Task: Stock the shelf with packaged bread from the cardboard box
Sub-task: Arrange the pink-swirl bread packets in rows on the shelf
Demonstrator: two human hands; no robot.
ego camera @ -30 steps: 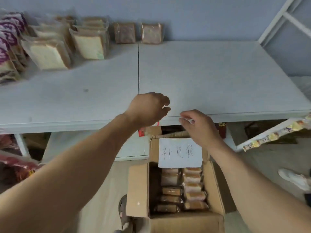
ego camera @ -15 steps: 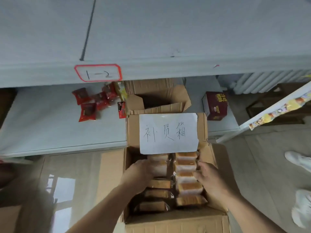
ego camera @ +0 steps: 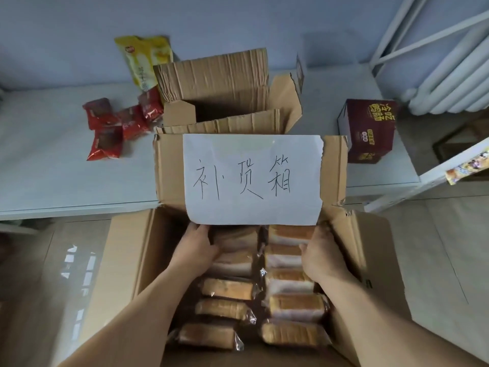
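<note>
Down inside the open cardboard box (ego camera: 132,260), both hands reach among two columns of packaged bread (ego camera: 227,288). Left hand (ego camera: 197,251) has its fingers wrapped round the far packet of the left column; fingertips hidden behind the packet. Right hand (ego camera: 324,256) grips the far packets of the right column from the outer side, thumb over the top; its fingers are out of sight between bread and box wall. Farthest packets partly covered by a white paper sign (ego camera: 252,178) fixed to the upright rear flap, handwritten 补货箱. Wrappers are clear; no print legible on them. Nearest packets are cut off by the box's front edge.

Behind, on a low white shelf (ego camera: 53,181): a second, opened brown carton (ego camera: 225,96), its inside in shadow; red snack packets (ego camera: 111,128), print unreadable; a yellow bag (ego camera: 144,62), half hidden by the carton, characters too blurred to read; a dark maroon box (ego camera: 370,131) with gold characters, upside down to the viewer, not legible. Radiator (ego camera: 449,83) at far right, cut off by the frame
</note>
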